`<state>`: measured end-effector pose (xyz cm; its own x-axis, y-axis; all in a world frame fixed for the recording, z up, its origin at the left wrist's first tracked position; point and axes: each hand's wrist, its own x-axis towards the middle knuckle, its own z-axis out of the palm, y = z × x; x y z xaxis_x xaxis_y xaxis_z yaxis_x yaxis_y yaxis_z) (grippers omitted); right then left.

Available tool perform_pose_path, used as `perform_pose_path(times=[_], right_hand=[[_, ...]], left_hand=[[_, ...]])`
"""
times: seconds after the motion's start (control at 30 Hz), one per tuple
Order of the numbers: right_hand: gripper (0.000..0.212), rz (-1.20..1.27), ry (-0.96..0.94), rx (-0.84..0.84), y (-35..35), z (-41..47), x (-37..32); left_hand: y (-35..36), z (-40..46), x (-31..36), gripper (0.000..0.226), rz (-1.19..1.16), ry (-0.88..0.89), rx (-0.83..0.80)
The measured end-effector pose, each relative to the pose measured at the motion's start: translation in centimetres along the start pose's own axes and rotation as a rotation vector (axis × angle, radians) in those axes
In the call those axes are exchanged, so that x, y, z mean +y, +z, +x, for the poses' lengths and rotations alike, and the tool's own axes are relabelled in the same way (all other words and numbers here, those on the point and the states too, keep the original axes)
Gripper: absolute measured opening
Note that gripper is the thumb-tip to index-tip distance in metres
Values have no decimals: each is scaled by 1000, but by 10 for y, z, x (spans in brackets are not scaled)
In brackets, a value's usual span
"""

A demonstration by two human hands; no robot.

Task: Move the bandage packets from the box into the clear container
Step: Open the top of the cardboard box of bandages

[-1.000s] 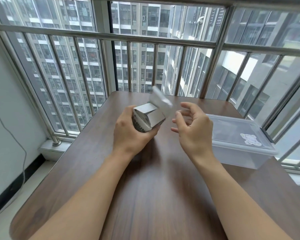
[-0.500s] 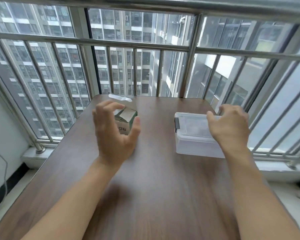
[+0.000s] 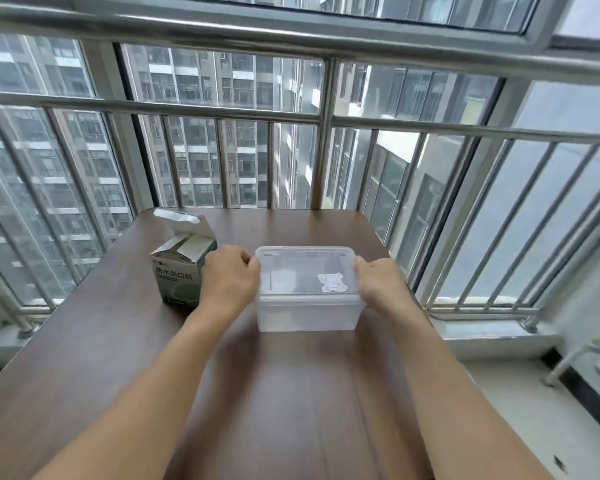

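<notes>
Both hands gripped the container [image 3: 307,315] by its ends: the left hand [image 3: 230,279] had its fingers curled at the left edge of the lid [image 3: 291,271], and the right hand [image 3: 378,284] held the right edge in the same way. The container stood on the table [image 3: 291,393], a little beyond its middle, with the lid still on and a white sticker [image 3: 332,282] on the lid's near right part. Through the clear walls nothing could be made out inside. The box [image 3: 181,271] stood upright just left of the left hand, partly hidden behind it, its top flaps open and raised. No packets could be seen; the inside of the box was out of sight. Beyond the table's far edge ran a metal railing [image 3: 319,150], with tall buildings behind it.
</notes>
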<state>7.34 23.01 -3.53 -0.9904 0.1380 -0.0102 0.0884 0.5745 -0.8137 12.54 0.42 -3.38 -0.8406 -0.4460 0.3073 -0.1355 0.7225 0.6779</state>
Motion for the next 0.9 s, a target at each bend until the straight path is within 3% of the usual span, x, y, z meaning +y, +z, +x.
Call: perform_pose_path(times=[0.13, 0.2, 0.23, 0.33, 0.4, 0.47, 0.53, 0.6, 0.67, 0.73, 0.83, 0.9], right_hand=[[45, 261, 155, -141, 4, -5, 0], [48, 453, 258, -290, -4, -14, -5], [52, 432, 262, -305, -11, -16, -8], [89, 32, -19, -192, -35, -10, -18], [109, -181, -359, -342, -42, -11, -36], [123, -508, -565, -572, -32, -15, -55], [134, -715, -579, -678, -17, -15, -69], [136, -753, -525, -702, -10, -9, -76], [133, -738, -512, -697, -11, -7, -77], [126, -652, -527, -692, -14, -5, -77], [103, -311, -412, -784, -28, 4, -83], [90, -44, -327, -725, -40, 20, -84]], left_hand=[[5, 0, -24, 32, -66, -87, -64], [7, 0, -35, 17, -237, -183, -97], [7, 0, -39, 22, -335, -229, -118], [1, 1, -39, 49, -531, -287, -229], [-5, -1, -32, 82, -576, -245, -348], [-12, -14, -22, 109, -546, -133, -439], [-11, -27, -23, 97, -559, -21, -476], [-6, -35, -31, 99, -575, 27, -473], [0, -36, -42, 115, -580, 88, -485], [-2, -38, -44, 117, -567, 159, -475], [-3, -39, -45, 102, -532, 192, -398], [-4, -41, -46, 112, -510, 192, -375]])
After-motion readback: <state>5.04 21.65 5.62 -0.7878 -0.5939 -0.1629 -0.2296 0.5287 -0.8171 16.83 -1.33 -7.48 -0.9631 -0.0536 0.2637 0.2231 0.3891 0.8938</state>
